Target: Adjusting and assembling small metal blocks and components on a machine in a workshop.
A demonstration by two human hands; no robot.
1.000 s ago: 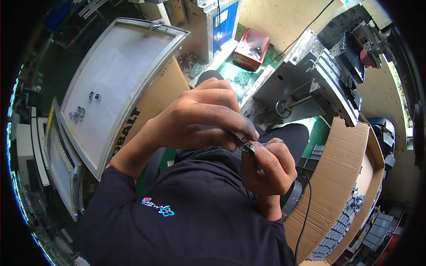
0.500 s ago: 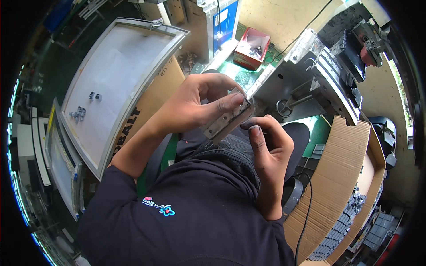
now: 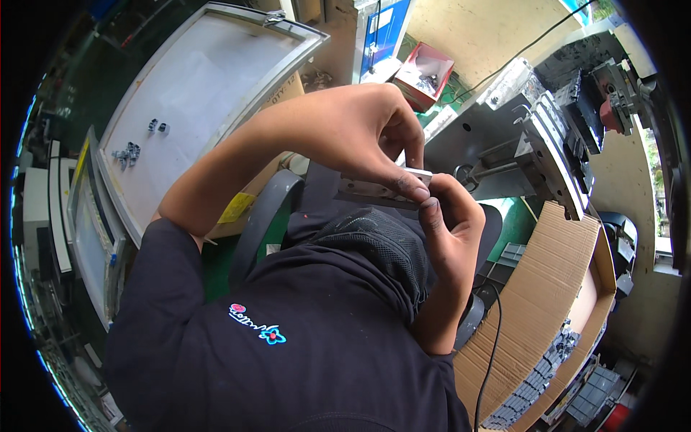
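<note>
A grey metal block with holes [image 3: 371,189], bar-shaped, is held above my lap. My left hand [image 3: 360,133] arches over it from the left, thumb on the near face and fingers bent down behind. At the block's right end, my right hand [image 3: 457,227] pinches with thumb and forefinger, its thumb tip touching the left thumb. The fingers cover that end, so any small part between them is hidden. Both hands' fingertips are darkened.
A framed white board [image 3: 194,79] with small metal parts [image 3: 129,153] lies left. A machine [image 3: 554,155] stands right, above a cardboard box [image 3: 536,317] with rows of metal pieces. A red box [image 3: 425,75] is ahead. A black cable [image 3: 497,338] runs beside my right arm.
My left hand has turned over the block, which now lies more level. My right fingers, apart from it before, have come up to its right end. The view has shifted slightly.
</note>
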